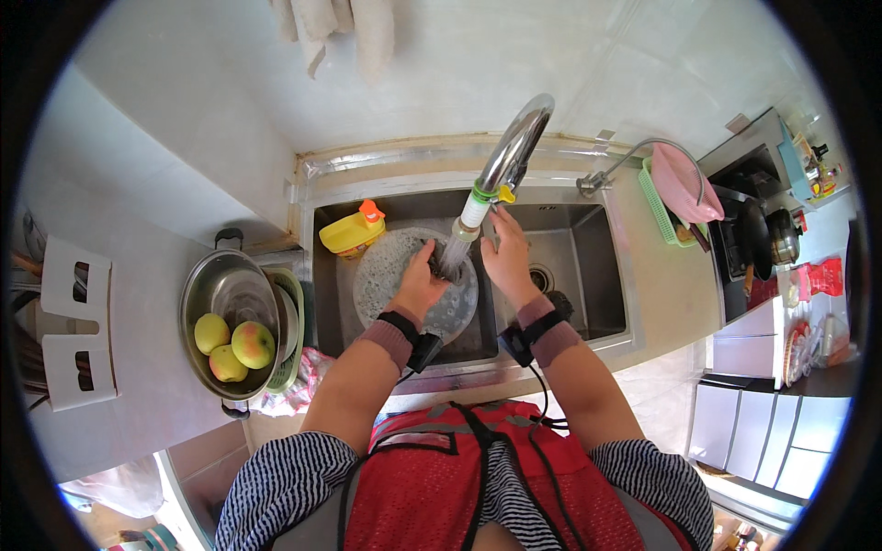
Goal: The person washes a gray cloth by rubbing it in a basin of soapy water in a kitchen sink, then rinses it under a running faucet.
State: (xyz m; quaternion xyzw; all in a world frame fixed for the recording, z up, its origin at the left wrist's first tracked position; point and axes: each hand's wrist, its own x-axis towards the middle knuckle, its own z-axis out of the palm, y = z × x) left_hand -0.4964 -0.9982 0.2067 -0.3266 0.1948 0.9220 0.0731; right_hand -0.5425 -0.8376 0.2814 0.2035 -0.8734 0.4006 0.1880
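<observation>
Water runs from the chrome faucet (518, 141) through its white nozzle (473, 210). Under the stream, my left hand (418, 279) grips a dark, thin item (437, 256), partly hidden by fingers and water; its kind is unclear. Below it a round basin of sudsy water (386, 275) stands in the left bowl of the steel sink. My right hand (506, 255) is raised just right of the nozzle, beside the yellow lever (506, 194); whether the fingertips touch the faucet cannot be told. Nothing shows in its palm. A dark scrubber-like thing (559, 303) lies in the right bowl.
A yellow bottle with orange cap (351, 233) leans in the left bowl's back corner. Left of the sink, a steel pot (189, 303) holds several apples (252, 344). A pink basket (679, 182) and green basket (658, 206) stand right, near a thin curved tap (648, 142) and pans (754, 241).
</observation>
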